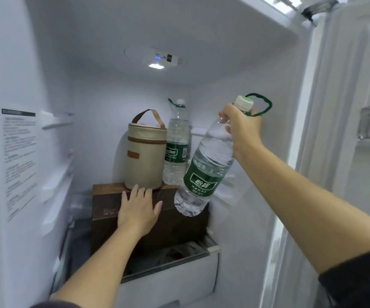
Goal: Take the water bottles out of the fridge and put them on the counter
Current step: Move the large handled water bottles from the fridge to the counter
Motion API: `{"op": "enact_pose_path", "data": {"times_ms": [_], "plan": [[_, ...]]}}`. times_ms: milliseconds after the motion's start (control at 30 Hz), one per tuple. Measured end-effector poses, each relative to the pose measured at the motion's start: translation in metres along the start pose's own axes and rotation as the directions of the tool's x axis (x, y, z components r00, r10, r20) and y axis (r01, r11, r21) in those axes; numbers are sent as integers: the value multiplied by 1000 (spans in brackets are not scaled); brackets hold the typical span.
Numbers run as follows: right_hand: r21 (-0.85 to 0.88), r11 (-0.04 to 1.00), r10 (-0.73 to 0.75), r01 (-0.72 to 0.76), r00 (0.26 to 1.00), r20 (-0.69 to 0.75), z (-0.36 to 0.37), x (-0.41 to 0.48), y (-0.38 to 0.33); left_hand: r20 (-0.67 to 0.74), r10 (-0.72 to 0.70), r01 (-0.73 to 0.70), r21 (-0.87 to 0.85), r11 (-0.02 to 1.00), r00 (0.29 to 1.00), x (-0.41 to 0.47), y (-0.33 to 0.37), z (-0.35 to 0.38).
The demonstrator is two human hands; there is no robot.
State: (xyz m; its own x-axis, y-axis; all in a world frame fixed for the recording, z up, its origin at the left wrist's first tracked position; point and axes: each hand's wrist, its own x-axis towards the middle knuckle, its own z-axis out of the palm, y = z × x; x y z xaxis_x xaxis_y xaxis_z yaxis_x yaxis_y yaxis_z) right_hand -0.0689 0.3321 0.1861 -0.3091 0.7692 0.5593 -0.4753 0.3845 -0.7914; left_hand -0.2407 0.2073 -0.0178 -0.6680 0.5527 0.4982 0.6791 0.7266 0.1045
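Note:
My right hand grips the neck of a large clear water bottle with a green label, white cap and green carry loop. The bottle hangs tilted in the air inside the open fridge, its base lower left, clear of the shelf. A second water bottle of the same kind stands upright at the back, on a dark brown box. My left hand lies flat on top of that box with fingers spread, holding nothing.
A beige cylindrical bag with a brown handle stands on the box, touching the standing bottle's left side. Below is a white drawer. The fridge's left wall carries a printed label. The open door is at right.

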Motion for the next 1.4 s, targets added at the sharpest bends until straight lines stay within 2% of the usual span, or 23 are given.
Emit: {"op": "enact_pose_path", "data": {"times_ms": [67,133,200,267,300,333,367,400,433,500,600,833,967,1133,1267,1400], "plan": [[67,997,36,-33,998,-44,-14,-7,-4,-176,48,-87,-217,972,983,-5,7,0],[106,994,22,-16,998,-58,-24,-15,-12,-290,-47,-134,-574,808,956,-16,22,-7],[137,990,-14,21,998,-53,-31,-23,-23,-232,-186,-84,-810,580,955,-28,40,-14],[183,982,-30,40,998,-53,-37,-30,-34,-20,-288,75,-946,316,957,-37,56,-14],[207,978,-25,36,998,-52,-41,-33,-37,131,-303,175,-977,124,944,-41,61,-13],[231,973,-18,29,999,-47,-44,-37,-41,301,-258,281,-953,-111,918,-46,67,-16],[250,968,-10,20,999,-38,-47,-40,-44,434,-155,366,-868,-335,887,-51,73,-18],[260,965,-7,13,1000,-23,-50,-45,-47,498,-38,414,-759,-503,866,-56,76,-20],[268,963,-5,6,1000,-8,-51,-51,-48,506,60,433,-664,-610,860,-61,78,-24],[288,958,-6,3,1000,8,-57,-63,-50,486,158,428,-517,-741,860,-68,80,-30],[261,965,1,-19,998,71,-66,-80,-44,487,185,423,-441,-792,854,-78,83,-34],[140,990,-4,-26,977,211,-92,-97,-27,531,154,454,-499,-738,834,-114,95,-15],[169,979,76,-112,976,203,-117,-108,-26,502,203,464,-475,-748,841,-134,101,-11],[171,982,49,-82,981,189,-149,-127,-41,425,246,454,-506,-734,871,-167,114,-10],[151,984,62,-98,973,222,-183,-154,-59,388,298,472,-509,-720,872,-202,137,-16],[135,988,45,-72,980,195,-223,-185,-85,366,312,474,-542,-694,877,-245,165,-29]]}}
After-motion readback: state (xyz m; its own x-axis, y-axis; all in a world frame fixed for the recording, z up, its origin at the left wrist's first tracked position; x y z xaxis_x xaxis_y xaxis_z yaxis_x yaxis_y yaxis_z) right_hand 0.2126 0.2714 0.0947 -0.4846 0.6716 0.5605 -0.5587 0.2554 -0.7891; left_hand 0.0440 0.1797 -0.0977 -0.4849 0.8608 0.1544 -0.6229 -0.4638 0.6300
